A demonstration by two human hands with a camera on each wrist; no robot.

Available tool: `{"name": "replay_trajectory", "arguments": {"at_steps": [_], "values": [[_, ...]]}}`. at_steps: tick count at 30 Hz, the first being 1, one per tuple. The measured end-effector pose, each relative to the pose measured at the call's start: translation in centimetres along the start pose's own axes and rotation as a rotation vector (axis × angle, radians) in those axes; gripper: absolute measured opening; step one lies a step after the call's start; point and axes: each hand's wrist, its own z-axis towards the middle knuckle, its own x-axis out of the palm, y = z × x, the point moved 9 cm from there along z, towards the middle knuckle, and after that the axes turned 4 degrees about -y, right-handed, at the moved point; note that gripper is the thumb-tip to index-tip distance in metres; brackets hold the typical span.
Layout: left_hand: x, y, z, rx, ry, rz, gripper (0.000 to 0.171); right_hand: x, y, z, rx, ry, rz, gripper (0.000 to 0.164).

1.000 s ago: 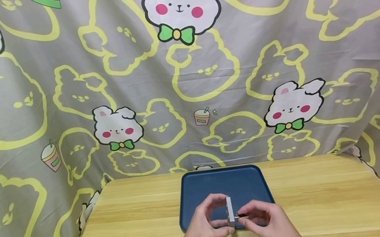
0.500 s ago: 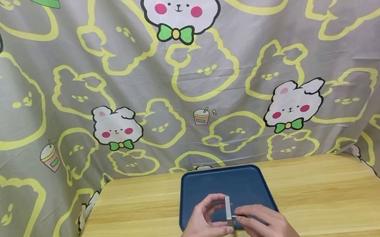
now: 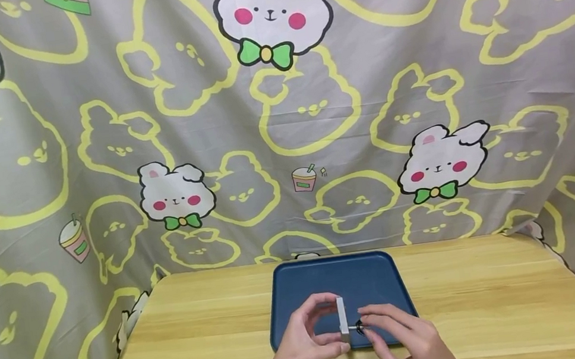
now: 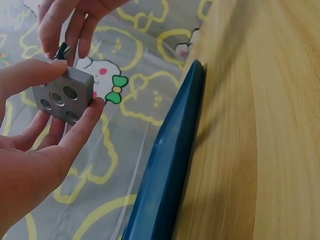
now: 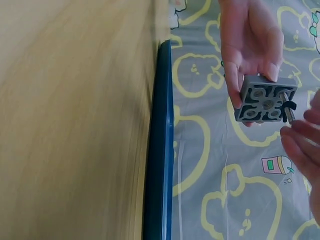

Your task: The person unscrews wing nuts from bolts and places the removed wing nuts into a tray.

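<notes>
My left hand [image 3: 299, 343] holds a square grey metal block [image 3: 342, 316] upright on its edge, thumb at one edge and fingers at the opposite one. Round holes show in its flat face [image 4: 59, 99] in the left wrist view. The other face is ribbed, and from one corner hole a threaded bolt [image 5: 292, 116] sticks out with a black wing nut [image 5: 289, 106] on it. My right hand [image 3: 417, 340] is at the bolt's free end, its thumb and fingers parted around the wing nut, which shows uncovered in the right wrist view.
A blue tray [image 3: 331, 276] lies on the wooden table [image 3: 213, 320], behind and below the hands. A grey curtain [image 3: 238, 125] with yellow outlines and white cartoon animals hangs behind the table and along both sides.
The right fingers, earlier pinched at the bolt's end, have spread, leaving the black wing nut more visible. The left hand and block have shifted slightly left.
</notes>
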Motion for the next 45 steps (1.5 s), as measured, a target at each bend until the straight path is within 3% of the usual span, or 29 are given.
{"name": "replay_trajectory", "arguments": {"at_steps": [3,7,9,10,13,20,29,34,41,43,45], "values": [[0.1,-0.2,0.0,0.019,0.002,0.035,0.063,-0.1,-1.8,0.0,0.265,0.026,0.073,0.023],[0.3,-0.5,0.0,0.055,0.011,0.064,0.066,1.2,-5.4,-1.9,0.824,0.141,0.351,0.014],[0.5,-0.7,0.0,0.074,0.023,0.070,0.067,2.0,-6.3,-3.1,1.031,0.202,0.505,0.022],[0.5,-0.7,0.0,0.081,0.031,0.072,0.067,2.4,-6.6,-3.6,1.097,0.234,0.569,0.028],[0.8,-0.9,-0.1,0.095,0.052,0.082,0.067,3.4,-6.6,-4.5,1.176,0.326,0.739,0.037],[1.1,-0.8,-0.2,0.094,0.058,0.093,0.065,4.3,-6.4,-5.3,1.196,0.407,0.909,0.027],[1.2,-0.6,-0.1,0.088,0.068,0.077,0.065,4.1,-6.3,-5.0,1.156,0.433,0.895,0.033],[1.1,-0.4,-0.2,0.078,0.066,0.067,0.065,3.8,-6.2,-4.4,1.110,0.415,0.842,0.031],[0.9,-0.1,-0.3,0.035,0.057,0.038,0.063,2.8,-5.7,-3.2,0.989,0.367,0.638,0.027],[0.9,0.0,-0.2,0.026,0.057,0.023,0.062,2.5,-5.4,-2.8,0.918,0.342,0.569,0.023],[0.8,0.0,-0.2,0.023,0.059,0.004,0.062,2.2,-4.8,-2.0,0.782,0.308,0.494,0.016]]}}
